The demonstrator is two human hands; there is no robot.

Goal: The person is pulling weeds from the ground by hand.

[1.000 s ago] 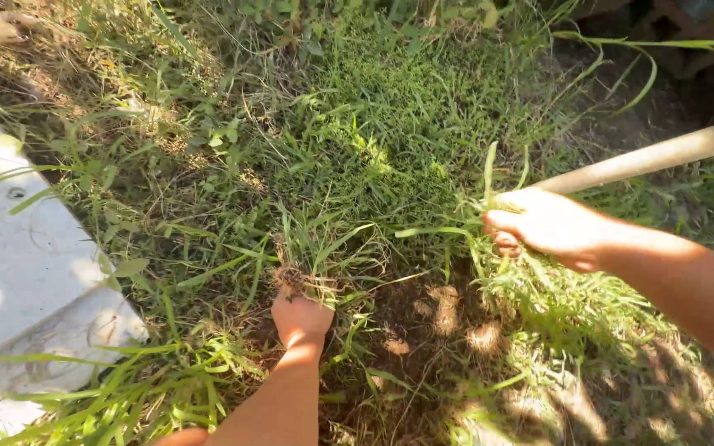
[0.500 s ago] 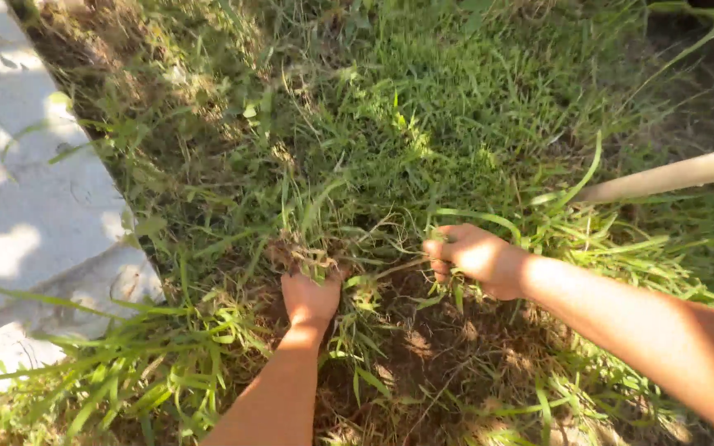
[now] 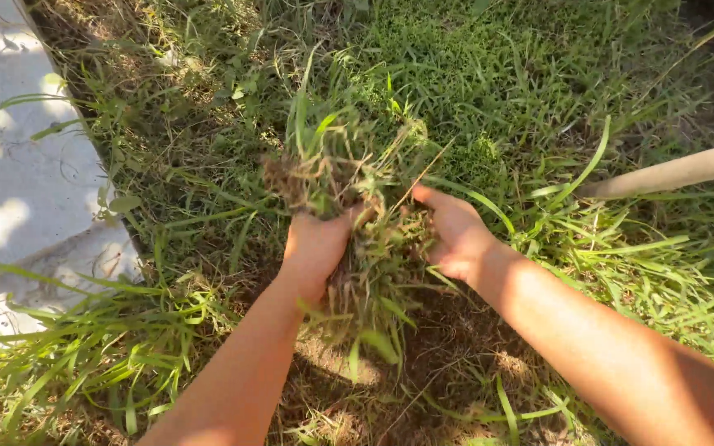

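Green and straw-coloured, a clump of pulled grass [image 3: 349, 190] is held up between both hands, lifted clear of the ground. It is clasped from the left by the left hand [image 3: 314, 248], whose grip is curled against the lower stalks, the thumb pressed into the tangle. On the other side it is met by the right hand [image 3: 452, 235]: that grip is half spread, with the fingers [image 3: 427, 196] stretched toward the clump and touching its blades rather than wrapped round it. Dry roots and brown stems are seen at the top left of the clump, while loose blades hang below the wrists.

Beneath the hands a patch of bare brown soil [image 3: 456, 363] is exposed, ringed by the lawn [image 3: 489, 74]. Long cut blades are strewn to the right and lower left. A pale wooden handle [image 3: 671, 172] is laid across the grass at the right edge. A white concrete slab [image 3: 10, 165] borders the lawn on the left.
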